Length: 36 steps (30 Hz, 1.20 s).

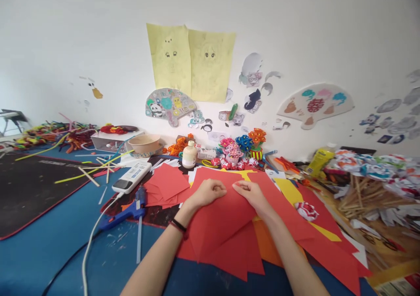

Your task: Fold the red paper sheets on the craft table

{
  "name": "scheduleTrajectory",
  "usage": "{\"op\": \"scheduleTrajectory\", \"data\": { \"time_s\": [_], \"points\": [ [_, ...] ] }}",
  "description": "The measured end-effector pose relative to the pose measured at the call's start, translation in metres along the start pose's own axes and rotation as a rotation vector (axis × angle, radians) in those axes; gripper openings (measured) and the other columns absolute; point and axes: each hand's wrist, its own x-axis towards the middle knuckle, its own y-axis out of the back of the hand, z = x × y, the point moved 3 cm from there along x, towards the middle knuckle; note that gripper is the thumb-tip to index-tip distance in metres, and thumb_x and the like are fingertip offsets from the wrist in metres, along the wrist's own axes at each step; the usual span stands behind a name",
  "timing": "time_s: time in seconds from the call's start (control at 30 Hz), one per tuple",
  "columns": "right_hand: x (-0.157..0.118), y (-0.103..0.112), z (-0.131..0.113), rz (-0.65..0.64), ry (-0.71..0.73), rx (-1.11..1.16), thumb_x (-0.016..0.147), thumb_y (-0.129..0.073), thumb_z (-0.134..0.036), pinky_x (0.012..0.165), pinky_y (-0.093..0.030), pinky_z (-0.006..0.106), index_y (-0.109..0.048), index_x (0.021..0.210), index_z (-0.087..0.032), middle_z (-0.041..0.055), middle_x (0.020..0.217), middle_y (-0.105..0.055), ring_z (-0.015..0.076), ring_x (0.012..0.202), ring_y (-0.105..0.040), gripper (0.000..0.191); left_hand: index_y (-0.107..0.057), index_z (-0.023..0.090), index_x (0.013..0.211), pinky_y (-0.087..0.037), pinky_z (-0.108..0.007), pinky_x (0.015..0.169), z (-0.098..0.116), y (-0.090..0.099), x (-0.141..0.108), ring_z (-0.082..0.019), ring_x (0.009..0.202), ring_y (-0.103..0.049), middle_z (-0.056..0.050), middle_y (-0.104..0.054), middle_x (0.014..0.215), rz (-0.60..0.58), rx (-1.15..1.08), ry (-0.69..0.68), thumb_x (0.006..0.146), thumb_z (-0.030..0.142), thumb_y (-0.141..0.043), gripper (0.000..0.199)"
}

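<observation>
2 bare hands meet over the middle of the blue table (pixel 72 252), their fingertips near each other but apart. Thumb and fingers of the left hand (pixel 210 191) are drawn together, as are those of the right hand (pixel 252 194); both appear to pinch the upper part of a large red sheet (pixel 226 217), though its edge is hard to pick out, red on red. That sheet lies between the forearms, on top of other red sheets (pixel 236 261) fanned out below it, with some orange paper (pixel 267 241) showing to the right. I judge the step in hand to be fingertip work on the paper, maybe folding, creasing or lining up an edge; which of these 3, I cannot tell. On that reading, the next move calls for 2 light, even pinches, so that the sheet neither skews nor drags the ones under it. Neither hand touches the blue glue gun (pixel 134 209), on the left, or the red-and-white paper flower (pixel 306 210), well to the right.
</observation>
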Motion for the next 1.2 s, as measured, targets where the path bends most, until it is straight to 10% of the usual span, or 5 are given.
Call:
{"op": "scheduleTrajectory", "data": {
  "time_s": [0.57, 1.2],
  "points": [
    [-0.011, -0.006, -0.008, -0.049, 0.016, 0.002, 0.074, -0.068, -0.051, 0.058, -0.041, 0.025, -0.067, 0.073, -0.018, -0.0004, 0.066, -0.064, 0.016, 0.064, -0.057, 0.033, -0.053, 0.015, 0.063, -0.036, -0.022, 0.062, 0.013, -0.012, -0.01, -0.012, 0.065, -0.044, 0.002, -0.05, 0.065, 0.017, 0.038, 0.063, 0.074, 0.028, -0.043, 0.019],
    [-0.011, 0.059, -0.003, 0.195, -0.014, 0.066, 0.067, -0.075, -0.051, 0.064, -0.045, 0.028, -0.072, 0.08, -0.017, 0.0046, 0.078, -0.072, 0.0199, 0.07, -0.063, 0.037, -0.059, 0.015, 0.068, -0.041, -0.023, 0.067, 0.005, 0.021, -0.027, -0.014, 0.07, -0.052, 0.001, -0.055, 0.066, -0.076, 0.005, 0.084, 0.074, 0.035, -0.051, 0.023]
  ]
}}
